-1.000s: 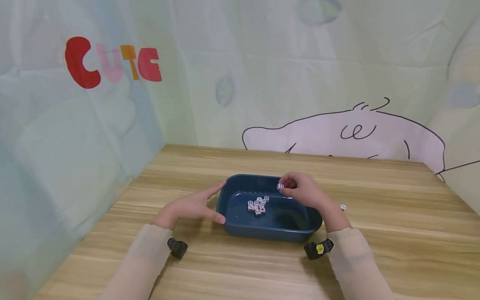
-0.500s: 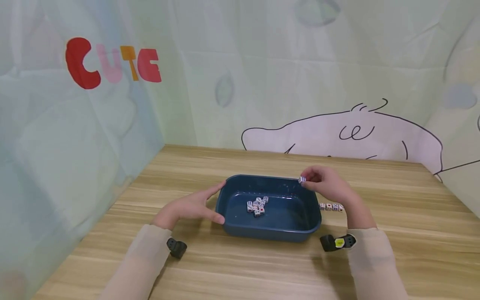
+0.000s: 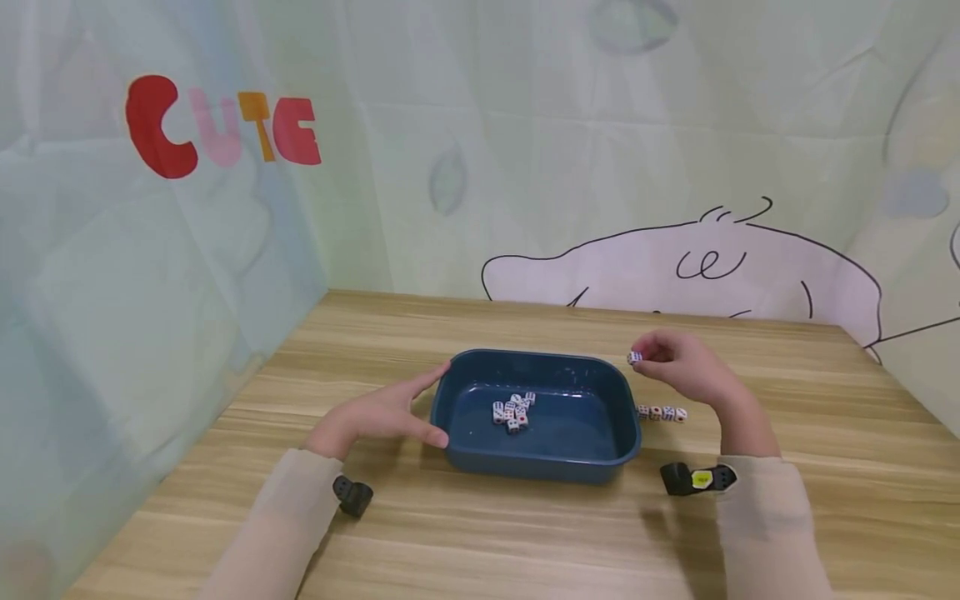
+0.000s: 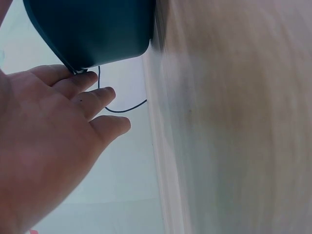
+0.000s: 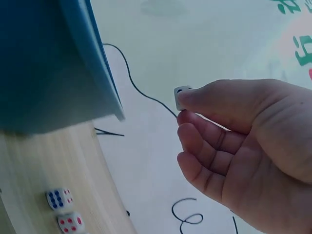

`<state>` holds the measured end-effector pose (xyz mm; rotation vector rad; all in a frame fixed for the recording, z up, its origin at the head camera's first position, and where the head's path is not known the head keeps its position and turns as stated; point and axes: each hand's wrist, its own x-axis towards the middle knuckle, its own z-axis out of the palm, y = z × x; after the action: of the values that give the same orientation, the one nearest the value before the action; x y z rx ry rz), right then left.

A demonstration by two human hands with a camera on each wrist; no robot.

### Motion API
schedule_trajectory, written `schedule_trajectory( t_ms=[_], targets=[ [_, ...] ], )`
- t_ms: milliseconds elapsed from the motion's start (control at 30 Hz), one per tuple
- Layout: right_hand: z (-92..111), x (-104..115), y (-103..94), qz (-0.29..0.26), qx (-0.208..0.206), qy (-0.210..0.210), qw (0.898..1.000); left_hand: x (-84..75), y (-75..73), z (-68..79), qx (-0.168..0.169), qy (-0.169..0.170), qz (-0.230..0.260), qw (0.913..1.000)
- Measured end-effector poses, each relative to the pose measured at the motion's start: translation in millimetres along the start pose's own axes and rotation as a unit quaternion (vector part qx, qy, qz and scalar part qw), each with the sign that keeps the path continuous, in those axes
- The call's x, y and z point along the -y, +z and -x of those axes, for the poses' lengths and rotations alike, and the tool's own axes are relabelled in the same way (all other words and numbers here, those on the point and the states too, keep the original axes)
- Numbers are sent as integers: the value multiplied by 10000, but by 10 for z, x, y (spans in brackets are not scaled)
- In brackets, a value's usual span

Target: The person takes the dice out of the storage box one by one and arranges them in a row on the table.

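Observation:
A dark blue rectangular basin stands on the table, with a loose cluster of small white dice inside it. My left hand rests at the basin's left end, thumb and fingers spread along the rim; the left wrist view has its fingertips right at the edge. To the right of the basin, my right hand pinches one die between thumb and fingers, raised above the table. A short row of dice lies on the wood beside the basin's right end, below that hand.
The wooden table extends around the basin on all sides. Behind it and along the left hang printed cloth backdrops, one bearing coloured letters. A small black camera is strapped to each wrist.
My right hand has carried the die from over the basin, across its right rim, to beyond the right end. The row of dice has come into sight. The left hand stays put.

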<state>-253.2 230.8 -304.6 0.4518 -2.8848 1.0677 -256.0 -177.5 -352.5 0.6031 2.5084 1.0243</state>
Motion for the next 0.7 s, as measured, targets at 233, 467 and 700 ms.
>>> schedule_trajectory(
  t_ms=[233, 467, 700],
  targets=[
    [66, -153, -115, 30, 37, 130, 9999, -4, -9, 5, 27, -10, -43, 10000],
    [144, -305, -201, 157, 149, 295, 9993, 2, -6, 0, 24, 9, -38, 10000],
    [196, -484, -240, 212, 340, 668, 9970, 8, -7, -3, 46, 91, -40, 9999]
  ],
)
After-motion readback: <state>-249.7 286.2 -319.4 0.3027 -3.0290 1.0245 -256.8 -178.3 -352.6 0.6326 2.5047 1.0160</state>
